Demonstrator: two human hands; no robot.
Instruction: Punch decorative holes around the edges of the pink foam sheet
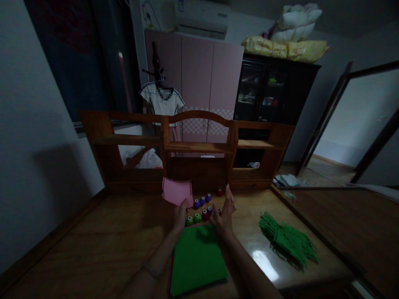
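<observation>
My left hand (180, 216) grips the lower edge of a pink sheet (177, 192) with small holes along its borders. My right hand (225, 211) is raised with its fingers apart and holds nothing. Beneath my wrists lies a stack of green sheets (198, 259), with a pink edge showing at its left side. Between and beyond my hands stand several small spools: green ones (197, 218), a red one (205, 214) and purple ones (203, 201). Another red spool (220, 192) stands farther back. My right hand partly hides some of the spools.
A pile of cut green pieces (288, 238) lies on the wooden table (124, 245) at the right. A wooden shelf unit (199, 147) runs along the table's back edge. Behind it are a pink wardrobe (196, 74), a dark cabinet (268, 95) and a hanging shirt (163, 99).
</observation>
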